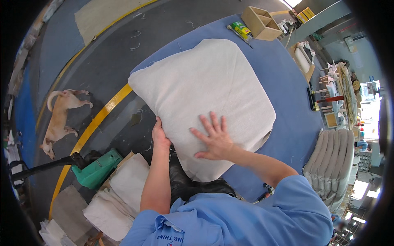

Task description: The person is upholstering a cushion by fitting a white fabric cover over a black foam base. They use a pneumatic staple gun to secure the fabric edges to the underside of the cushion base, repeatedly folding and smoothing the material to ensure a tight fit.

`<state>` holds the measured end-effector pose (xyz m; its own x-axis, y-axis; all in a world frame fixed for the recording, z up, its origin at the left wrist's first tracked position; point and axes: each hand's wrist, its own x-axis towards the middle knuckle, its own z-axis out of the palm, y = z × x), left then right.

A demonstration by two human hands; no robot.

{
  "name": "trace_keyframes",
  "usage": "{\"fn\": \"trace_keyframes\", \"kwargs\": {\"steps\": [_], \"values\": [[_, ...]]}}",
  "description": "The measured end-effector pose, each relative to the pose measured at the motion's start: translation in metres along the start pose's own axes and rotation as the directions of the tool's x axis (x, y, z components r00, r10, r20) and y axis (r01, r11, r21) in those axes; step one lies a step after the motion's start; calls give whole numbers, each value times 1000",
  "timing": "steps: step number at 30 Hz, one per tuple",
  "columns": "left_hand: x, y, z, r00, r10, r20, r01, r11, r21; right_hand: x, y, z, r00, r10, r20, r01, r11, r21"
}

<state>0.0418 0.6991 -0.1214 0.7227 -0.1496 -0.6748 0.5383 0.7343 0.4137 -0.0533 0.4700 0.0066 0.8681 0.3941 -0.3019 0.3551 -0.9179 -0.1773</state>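
On blue table [287, 82]: cushion [205, 94] lies flat. Right hand [215, 141] pressed on top, fingers spread; left hand [160, 137] clamps near edge. Step: smoothing. Next likely needs firm grip on both edges.

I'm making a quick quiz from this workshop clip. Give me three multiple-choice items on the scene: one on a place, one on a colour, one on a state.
1. Where does the cushion lie?
A. on the blue table
B. on the floor
C. on a shelf

2. What colour is the floor stripe left of the table?
A. red
B. yellow
C. white

3. How is the right hand placed?
A. closed in a fist
B. flat on the cushion, fingers spread
C. lifted off it

Answers: 1 A, blue table top shows around the cushion. 2 B, the curved stripe is yellow. 3 B, the palm rests on the fabric, while the left hand grips the cushion's edge.
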Motion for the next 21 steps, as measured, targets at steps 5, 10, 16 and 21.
{"fn": "trace_keyframes", "kwargs": {"steps": [5, 10, 16, 21], "values": [[0, -8, 7, 999, -19, 38, 20, 1000, -21, 15, -37, 8, 993, -111, -33, 106, 987, -120], [-13, 13, -6, 999, -14, 49, 18, 997, -73, 17, -49, -3, 993, -118, 10, 118, 981, -156], [-36, 48, 5, 998, 10, 64, -24, 977, 212, 11, -51, -9, 994, -105, 17, 106, 976, -188], [-25, 22, 47, 832, 536, -142, -370, 727, 578, 19, -63, -10, 984, -164, 70, 176, 955, -240]]}}
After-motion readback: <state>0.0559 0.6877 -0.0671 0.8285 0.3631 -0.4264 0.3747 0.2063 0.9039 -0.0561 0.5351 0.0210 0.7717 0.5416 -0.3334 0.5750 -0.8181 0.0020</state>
